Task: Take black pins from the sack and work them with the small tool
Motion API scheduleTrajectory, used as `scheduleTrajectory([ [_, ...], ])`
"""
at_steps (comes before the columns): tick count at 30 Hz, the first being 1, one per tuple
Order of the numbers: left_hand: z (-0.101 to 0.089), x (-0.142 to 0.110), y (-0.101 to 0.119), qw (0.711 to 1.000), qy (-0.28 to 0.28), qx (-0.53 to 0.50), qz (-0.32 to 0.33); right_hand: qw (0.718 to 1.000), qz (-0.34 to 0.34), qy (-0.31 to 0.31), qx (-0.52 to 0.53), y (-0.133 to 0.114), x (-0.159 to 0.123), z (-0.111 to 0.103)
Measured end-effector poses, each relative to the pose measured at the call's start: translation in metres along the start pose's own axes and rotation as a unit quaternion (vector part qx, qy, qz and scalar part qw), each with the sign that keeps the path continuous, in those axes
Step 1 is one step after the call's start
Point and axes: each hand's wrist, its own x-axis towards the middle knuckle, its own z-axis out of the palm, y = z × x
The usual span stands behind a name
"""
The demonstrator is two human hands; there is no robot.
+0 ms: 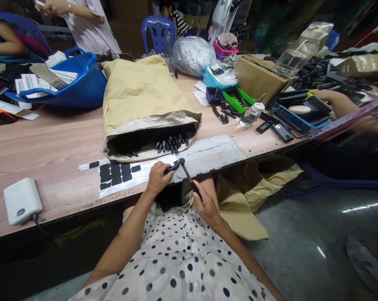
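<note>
My left hand is closed around a thin black pen-shaped part, whose tip points right. In my right hand is a round-headed tool with a metal shaft and black handle, perhaps a ratchet wrench. Its head meets the far end of the part or lies just over it; I cannot tell which. Behind both hands lies a tan paper sack, its mouth toward me, with several similar black parts in the opening. A white sheet bearing black rounded patches is left of my left hand.
A white power bank with a cable sits at left. Behind it is a blue basin of small boxes. At right are a green tray, a small bottle and a co-worker's hand. Brown paper hangs below the table edge.
</note>
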Motion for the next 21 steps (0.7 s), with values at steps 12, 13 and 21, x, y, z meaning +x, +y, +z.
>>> scheduleTrajectory([
  [12, 0.0035, 0.0023, -0.0074, 0.999, 0.009, -0.049, 0.011, 1.0, -0.025, -0.001, -0.002, 0.0071, -0.0018, 0.002],
  [13, 0.0032, 0.0025, -0.0072, 0.999, 0.005, -0.05, 0.009, 1.0, -0.021, -0.001, 0.0, 0.0067, -0.0018, 0.0016],
  [21, -0.0013, 0.003, -0.0033, 0.998, -0.015, -0.059, -0.003, 0.999, -0.025, -0.035, 0.009, -0.0009, -0.0028, 0.0039],
])
